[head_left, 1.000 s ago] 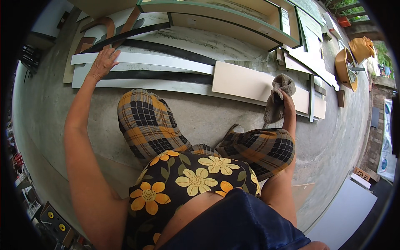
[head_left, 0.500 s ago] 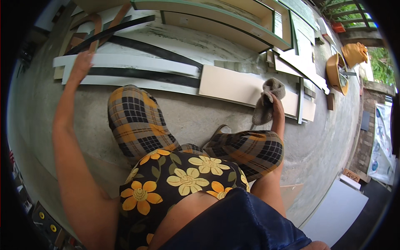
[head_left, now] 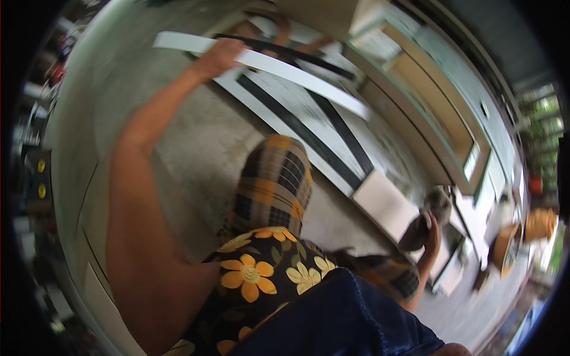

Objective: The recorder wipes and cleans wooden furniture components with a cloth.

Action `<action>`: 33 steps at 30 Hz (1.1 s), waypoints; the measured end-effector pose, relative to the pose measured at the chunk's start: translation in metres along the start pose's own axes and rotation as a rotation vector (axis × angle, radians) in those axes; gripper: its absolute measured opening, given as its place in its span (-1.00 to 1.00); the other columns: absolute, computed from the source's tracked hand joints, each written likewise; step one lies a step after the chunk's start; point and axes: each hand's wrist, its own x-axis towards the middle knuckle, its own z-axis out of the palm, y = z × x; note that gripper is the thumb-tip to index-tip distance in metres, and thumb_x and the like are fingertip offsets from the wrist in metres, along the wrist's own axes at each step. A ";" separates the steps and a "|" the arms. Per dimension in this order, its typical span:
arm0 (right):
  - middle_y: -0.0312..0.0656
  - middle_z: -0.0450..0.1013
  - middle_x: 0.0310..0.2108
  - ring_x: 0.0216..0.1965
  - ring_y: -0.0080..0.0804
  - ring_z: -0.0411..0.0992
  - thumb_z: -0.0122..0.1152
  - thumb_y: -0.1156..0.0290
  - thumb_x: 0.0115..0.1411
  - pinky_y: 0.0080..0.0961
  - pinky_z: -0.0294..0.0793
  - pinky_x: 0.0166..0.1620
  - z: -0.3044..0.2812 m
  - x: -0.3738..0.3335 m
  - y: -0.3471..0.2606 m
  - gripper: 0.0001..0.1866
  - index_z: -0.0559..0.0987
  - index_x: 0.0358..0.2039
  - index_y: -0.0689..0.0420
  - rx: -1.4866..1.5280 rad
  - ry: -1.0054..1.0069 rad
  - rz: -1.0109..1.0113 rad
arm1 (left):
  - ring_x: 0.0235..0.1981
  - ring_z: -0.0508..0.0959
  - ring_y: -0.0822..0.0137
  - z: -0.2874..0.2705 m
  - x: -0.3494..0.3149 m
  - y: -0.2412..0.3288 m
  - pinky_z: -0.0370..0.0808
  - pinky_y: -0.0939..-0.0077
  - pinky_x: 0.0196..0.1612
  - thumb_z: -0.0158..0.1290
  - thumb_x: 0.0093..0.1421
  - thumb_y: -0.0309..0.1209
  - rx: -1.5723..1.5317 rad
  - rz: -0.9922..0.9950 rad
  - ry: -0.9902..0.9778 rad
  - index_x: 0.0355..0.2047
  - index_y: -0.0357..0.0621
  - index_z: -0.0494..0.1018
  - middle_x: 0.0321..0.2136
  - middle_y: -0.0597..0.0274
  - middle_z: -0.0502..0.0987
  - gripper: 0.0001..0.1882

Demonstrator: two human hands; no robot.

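Observation:
My left hand [head_left: 222, 58] is closed around a long, narrow white strip [head_left: 297, 80], near the strip's left end. The strip is lifted off the pile and slants down to the right. Beneath it lie black strips [head_left: 285, 115] on a white panel [head_left: 246, 98]. In my right hand [head_left: 432, 240] is a bunched grey-brown cloth [head_left: 417, 230], held low at the right beside my knee. A beige board [head_left: 385, 202] lies on the floor just left of that cloth. Motion blurs the picture, and the right fingers show only in part.
A beige cabinet frame with green edges [head_left: 409, 107] lies beyond the panels. Curved brown pieces [head_left: 279, 26] rest at the far end. Loose boards [head_left: 475, 225] and a tan bag-like item [head_left: 504, 252] are at the right. A dark box with yellow circles [head_left: 40, 178] stands at the left.
My left hand has raised the white strip off the panels and away from the pile. The view has turned left, so the scene appears rotated. The cloth is still in my right hand.

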 end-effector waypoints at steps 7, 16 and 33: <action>-0.07 0.44 -0.12 -0.14 -0.35 0.42 0.29 0.29 -0.01 -0.48 0.38 -0.08 0.064 -0.002 -0.173 -0.42 0.41 0.00 0.32 -0.246 -0.117 -0.524 | -0.12 0.41 0.24 -0.054 0.134 0.086 0.34 0.33 0.00 0.13 -0.01 -0.16 -0.087 0.323 0.286 -0.06 -0.15 0.36 -0.22 0.21 0.41 -0.47; -0.13 0.45 -0.18 -0.18 -0.36 0.43 0.45 0.17 -0.15 -0.45 0.41 -0.12 0.179 -0.062 -0.292 -0.30 0.41 -0.03 0.28 -0.528 -0.570 -0.467 | -0.15 0.42 0.35 -0.104 0.256 0.165 0.27 0.41 0.07 0.06 0.01 -0.46 0.009 0.582 0.649 -0.24 -0.08 0.33 -0.26 0.29 0.35 -0.73; -0.17 0.49 -0.23 -0.22 -0.45 0.44 0.39 0.26 -0.06 -0.55 0.41 -0.11 0.185 -0.045 -0.288 -0.45 0.48 -0.08 0.28 -0.166 -0.282 -0.882 | -0.41 0.52 0.22 -0.082 0.361 0.204 0.48 0.47 -0.34 0.03 0.20 -0.11 -1.730 -0.777 0.880 -0.14 -0.36 0.26 -0.38 0.03 0.48 -0.50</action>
